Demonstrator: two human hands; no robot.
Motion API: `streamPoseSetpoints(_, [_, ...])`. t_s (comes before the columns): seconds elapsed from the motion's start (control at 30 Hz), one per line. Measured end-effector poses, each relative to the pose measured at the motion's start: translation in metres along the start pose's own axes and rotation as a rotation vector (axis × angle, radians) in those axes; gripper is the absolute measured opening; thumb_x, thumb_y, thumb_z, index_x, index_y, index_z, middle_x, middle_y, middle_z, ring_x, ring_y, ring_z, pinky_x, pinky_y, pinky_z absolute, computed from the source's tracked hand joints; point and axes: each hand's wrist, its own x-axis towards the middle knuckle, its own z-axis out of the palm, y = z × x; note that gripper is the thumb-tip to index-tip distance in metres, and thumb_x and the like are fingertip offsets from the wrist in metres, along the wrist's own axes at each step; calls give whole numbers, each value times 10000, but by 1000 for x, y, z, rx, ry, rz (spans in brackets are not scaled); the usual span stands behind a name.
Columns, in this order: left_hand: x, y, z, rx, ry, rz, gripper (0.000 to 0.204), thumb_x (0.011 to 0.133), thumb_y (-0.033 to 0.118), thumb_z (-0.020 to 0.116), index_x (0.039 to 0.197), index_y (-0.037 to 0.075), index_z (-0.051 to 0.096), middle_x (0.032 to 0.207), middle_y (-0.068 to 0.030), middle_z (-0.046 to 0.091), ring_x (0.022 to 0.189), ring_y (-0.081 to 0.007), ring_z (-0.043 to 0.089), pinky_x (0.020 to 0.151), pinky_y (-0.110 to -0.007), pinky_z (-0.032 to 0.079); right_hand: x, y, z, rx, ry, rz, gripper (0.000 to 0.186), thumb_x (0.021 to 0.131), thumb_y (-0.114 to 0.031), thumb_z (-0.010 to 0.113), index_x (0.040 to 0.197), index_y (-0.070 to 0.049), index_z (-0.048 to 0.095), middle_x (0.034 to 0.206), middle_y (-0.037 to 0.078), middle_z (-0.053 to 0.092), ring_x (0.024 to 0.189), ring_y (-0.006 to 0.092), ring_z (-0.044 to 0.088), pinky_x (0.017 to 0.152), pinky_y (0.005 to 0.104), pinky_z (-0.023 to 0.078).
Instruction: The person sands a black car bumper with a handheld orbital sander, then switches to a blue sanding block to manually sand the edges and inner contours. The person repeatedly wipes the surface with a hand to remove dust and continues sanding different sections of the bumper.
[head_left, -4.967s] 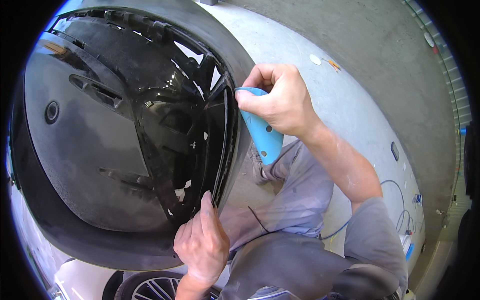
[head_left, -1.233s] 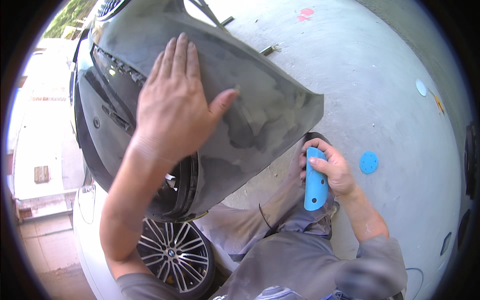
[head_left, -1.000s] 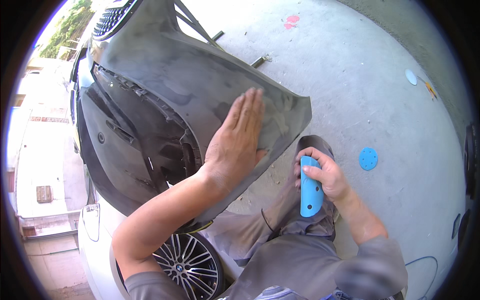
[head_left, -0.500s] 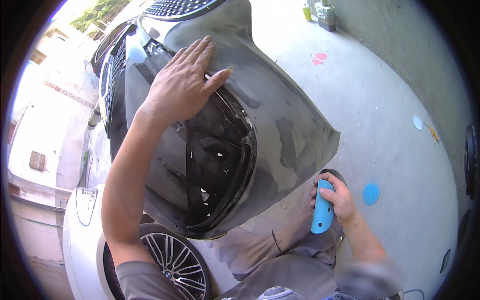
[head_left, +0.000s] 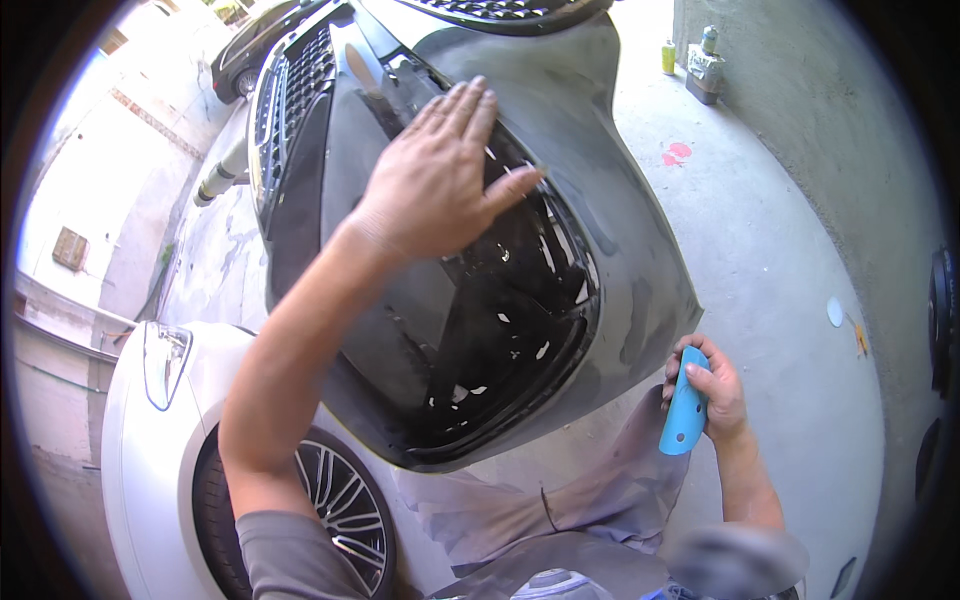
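A car bumper cover (head_left: 640, 230), grey with darker sanded-looking patches, stands in front of me with a large black-lined opening (head_left: 520, 330) in its side. My left hand (head_left: 435, 165) reaches over that opening, palm down and fingers stretched out. Its fingertips are at the opening's upper edge; whether they press on it I cannot tell. Lower right, my right hand (head_left: 722, 385) grips a bent light-blue sanding disc (head_left: 685, 405) with punched holes, thumb on its face. That hand is beside the bumper's lower right corner.
A white car (head_left: 150, 470) with a multi-spoke wheel (head_left: 345, 510) stands close on the left. A black honeycomb grille (head_left: 290, 110) is at the bumper's left. On the floor lie a white oval piece (head_left: 835, 311) and pink marks (head_left: 677, 154); bottles (head_left: 706, 70) stand by the grey wall (head_left: 820, 100).
My view has shifted, so the bumper and both hands appear farther right. My right hand keeps the disc. The second blue disc on the floor no longer shows.
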Motion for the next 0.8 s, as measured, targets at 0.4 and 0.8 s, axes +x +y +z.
streamPoseSetpoints(0.4, [-65,89,-102,-907,-307,-124,562,941,269,687,1405,-14,545,1578,-216,430,1467,-409,401,1205,-506,349,-70,-120,153,55,81,307,359,862,-21,643,1193,-49,507,1144,107,626,1076,225,644,981,406,559])
streamPoseSetpoints(0.8, [-86,154,-325,-2017,-605,-1317,241,988,254,746,1083,54,652,910,9,674,807,-48,621,709,-215,512,-146,-273,245,-527,-30,206,584,872,-211,701,1403,-12,563,1313,140,621,1169,209,621,1013,370,499])
